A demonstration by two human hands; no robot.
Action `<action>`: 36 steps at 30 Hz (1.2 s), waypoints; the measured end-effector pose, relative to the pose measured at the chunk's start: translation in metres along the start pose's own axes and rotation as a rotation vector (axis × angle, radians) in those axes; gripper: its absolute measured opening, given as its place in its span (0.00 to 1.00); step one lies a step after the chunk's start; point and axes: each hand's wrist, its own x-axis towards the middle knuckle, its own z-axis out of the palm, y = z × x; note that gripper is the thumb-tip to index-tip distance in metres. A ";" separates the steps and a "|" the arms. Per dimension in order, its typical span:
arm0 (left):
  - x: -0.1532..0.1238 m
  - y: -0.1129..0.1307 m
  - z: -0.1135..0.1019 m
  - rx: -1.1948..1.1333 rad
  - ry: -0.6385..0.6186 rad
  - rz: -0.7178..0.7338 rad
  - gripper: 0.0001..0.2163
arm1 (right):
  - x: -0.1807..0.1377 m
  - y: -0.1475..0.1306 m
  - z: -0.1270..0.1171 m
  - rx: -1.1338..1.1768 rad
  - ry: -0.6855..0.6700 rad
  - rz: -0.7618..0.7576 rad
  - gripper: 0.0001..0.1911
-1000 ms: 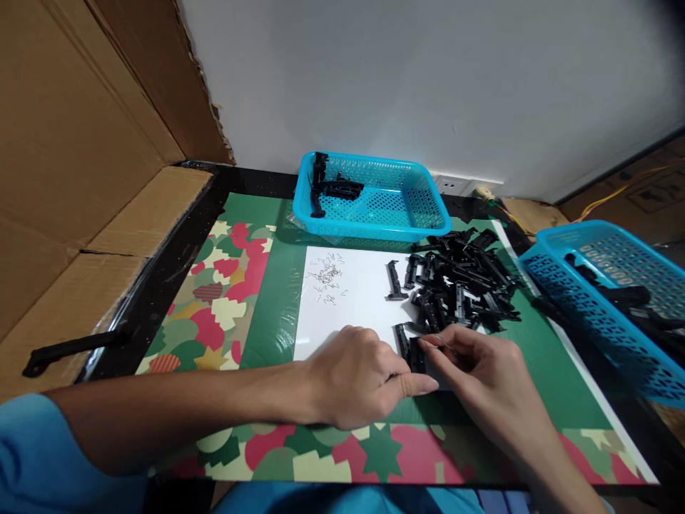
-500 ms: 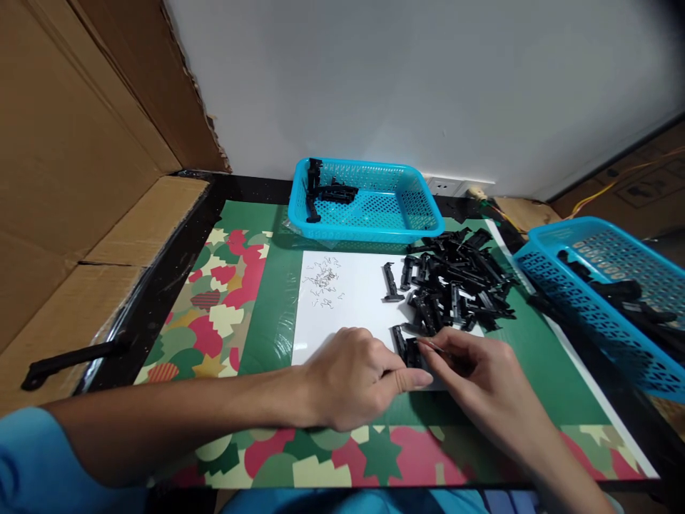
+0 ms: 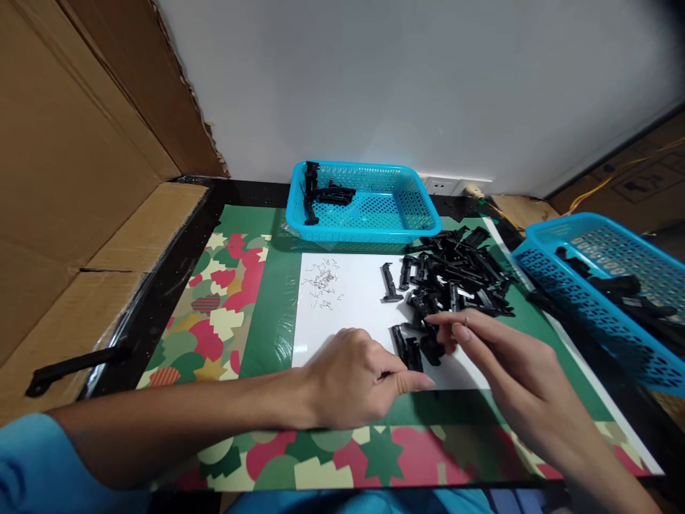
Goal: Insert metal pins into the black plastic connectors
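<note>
My left hand (image 3: pixel 358 378) is closed, its thumb pointing right and lying against the near end of a black plastic part (image 3: pixel 414 353). Just left of that part another black plastic part (image 3: pixel 398 343) rests on the white sheet (image 3: pixel 356 307). My right hand (image 3: pixel 497 350) is raised over the near side of a pile of black plastic parts (image 3: pixel 460 271). Its thumb and index finger pinch a tiny thing too small to name. Small bent wire pieces (image 3: pixel 324 282) lie scattered on the sheet's left half.
A blue basket (image 3: pixel 364 234) with a few black parts stands at the back. Another blue basket (image 3: pixel 599 307) with black parts is on the right. Cardboard (image 3: pixel 69 178) walls the left side. A black bar (image 3: pixel 75 368) lies at the left edge, and wall sockets (image 3: pixel 442 185) sit behind.
My right hand has moved right and up, away from the black part at my left thumb, uncovering a dark part beside it. My left hand has stayed in place.
</note>
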 end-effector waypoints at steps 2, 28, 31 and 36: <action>-0.001 -0.003 0.002 0.037 0.007 0.029 0.28 | 0.005 -0.001 0.000 -0.024 0.039 -0.095 0.14; -0.001 -0.008 0.006 0.252 0.004 0.042 0.26 | 0.034 0.022 0.028 0.031 0.070 0.029 0.22; -0.001 -0.007 0.006 0.255 -0.004 0.015 0.26 | 0.032 0.021 0.029 0.046 0.091 0.029 0.21; -0.002 -0.004 0.005 0.235 -0.002 -0.041 0.25 | 0.030 0.019 0.030 0.040 0.125 0.004 0.20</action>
